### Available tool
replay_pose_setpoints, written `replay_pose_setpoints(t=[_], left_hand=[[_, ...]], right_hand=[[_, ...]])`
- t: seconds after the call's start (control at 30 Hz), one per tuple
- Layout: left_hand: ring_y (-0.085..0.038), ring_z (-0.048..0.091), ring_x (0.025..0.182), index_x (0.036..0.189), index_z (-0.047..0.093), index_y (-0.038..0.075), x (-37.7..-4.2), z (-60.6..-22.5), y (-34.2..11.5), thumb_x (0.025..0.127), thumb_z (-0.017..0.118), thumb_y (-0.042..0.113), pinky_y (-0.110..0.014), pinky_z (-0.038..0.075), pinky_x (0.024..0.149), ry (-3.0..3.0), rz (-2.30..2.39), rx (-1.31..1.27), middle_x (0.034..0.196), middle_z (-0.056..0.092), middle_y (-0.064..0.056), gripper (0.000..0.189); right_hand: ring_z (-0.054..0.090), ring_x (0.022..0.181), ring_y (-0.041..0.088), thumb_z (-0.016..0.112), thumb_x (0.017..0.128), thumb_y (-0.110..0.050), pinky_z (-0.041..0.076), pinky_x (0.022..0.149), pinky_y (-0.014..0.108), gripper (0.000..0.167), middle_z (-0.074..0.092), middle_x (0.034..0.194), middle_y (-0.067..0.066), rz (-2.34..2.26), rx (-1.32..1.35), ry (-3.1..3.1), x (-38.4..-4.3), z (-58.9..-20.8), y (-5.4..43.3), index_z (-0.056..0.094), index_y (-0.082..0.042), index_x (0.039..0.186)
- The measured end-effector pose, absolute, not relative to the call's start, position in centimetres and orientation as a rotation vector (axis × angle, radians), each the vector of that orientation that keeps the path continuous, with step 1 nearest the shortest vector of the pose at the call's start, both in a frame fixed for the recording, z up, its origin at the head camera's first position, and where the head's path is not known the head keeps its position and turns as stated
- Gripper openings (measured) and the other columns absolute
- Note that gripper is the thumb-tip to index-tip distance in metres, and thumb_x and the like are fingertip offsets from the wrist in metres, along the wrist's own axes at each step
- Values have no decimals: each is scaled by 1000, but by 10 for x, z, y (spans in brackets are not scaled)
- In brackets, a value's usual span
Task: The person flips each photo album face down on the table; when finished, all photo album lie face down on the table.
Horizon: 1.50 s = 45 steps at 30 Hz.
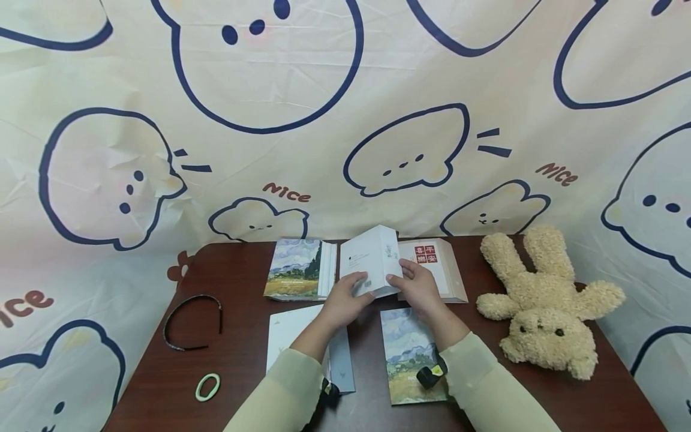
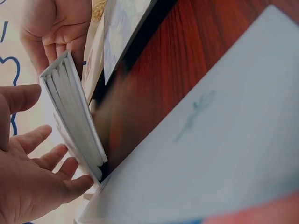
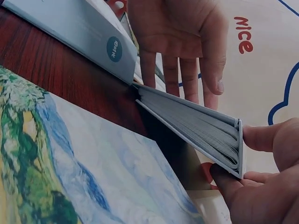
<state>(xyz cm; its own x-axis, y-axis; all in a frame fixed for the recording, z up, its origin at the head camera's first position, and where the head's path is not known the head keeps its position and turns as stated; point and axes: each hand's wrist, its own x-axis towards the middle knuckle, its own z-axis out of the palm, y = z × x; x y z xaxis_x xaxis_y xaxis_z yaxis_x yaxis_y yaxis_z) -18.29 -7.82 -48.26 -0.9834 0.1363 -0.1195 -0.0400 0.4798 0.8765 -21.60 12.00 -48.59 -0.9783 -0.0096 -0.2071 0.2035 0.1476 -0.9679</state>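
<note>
A white hardcover book is held up at the back of the table, its barcode side and spine facing me. My right hand pinches its spine edge, with the thumb on one side and fingers on the other in the right wrist view. The left hand touches the white cover with extended, spread fingers; in the left wrist view these fingers lie along the cover. Both wrist views show the page edges between the covers.
A landscape-painting book and a book with red characters flank it. Nearer lie a pale book under the left forearm and another painted book. A plush toy, headband and green ring lie at the sides.
</note>
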Motion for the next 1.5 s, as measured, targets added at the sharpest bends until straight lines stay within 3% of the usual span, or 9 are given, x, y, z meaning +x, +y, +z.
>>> replay_pose_setpoints(t=[0.57, 1.2, 1.5], left_hand=[[-39, 42, 145, 149, 56, 11, -186, -482, -89, 95, 72, 30, -62, 37, 113, 2589, 1468, 31, 155, 49, -16, 59], [-41, 41, 145, 152, 54, 13, -186, -478, -93, 96, 71, 31, -66, 37, 112, 2553, 1465, -5, 156, 48, -17, 61], [-43, 41, 145, 152, 53, 11, -185, -478, -90, 96, 71, 30, -66, 37, 112, 2546, 1453, 4, 156, 47, -19, 62]], right_hand=[[51, 139, 38, 72, 97, -18, 46, 111, 48, 67, 53, 148, 27, -1815, 150, 2313, -220, -495, 105, 43, 4, 153], [42, 145, 38, 65, 101, -17, 36, 117, 49, 59, 49, 153, 25, -1614, 96, 2495, -216, -501, 96, 45, 7, 151], [47, 143, 35, 64, 100, -13, 41, 115, 46, 57, 52, 150, 23, -1606, 92, 2521, -215, -503, 95, 47, 4, 151]])
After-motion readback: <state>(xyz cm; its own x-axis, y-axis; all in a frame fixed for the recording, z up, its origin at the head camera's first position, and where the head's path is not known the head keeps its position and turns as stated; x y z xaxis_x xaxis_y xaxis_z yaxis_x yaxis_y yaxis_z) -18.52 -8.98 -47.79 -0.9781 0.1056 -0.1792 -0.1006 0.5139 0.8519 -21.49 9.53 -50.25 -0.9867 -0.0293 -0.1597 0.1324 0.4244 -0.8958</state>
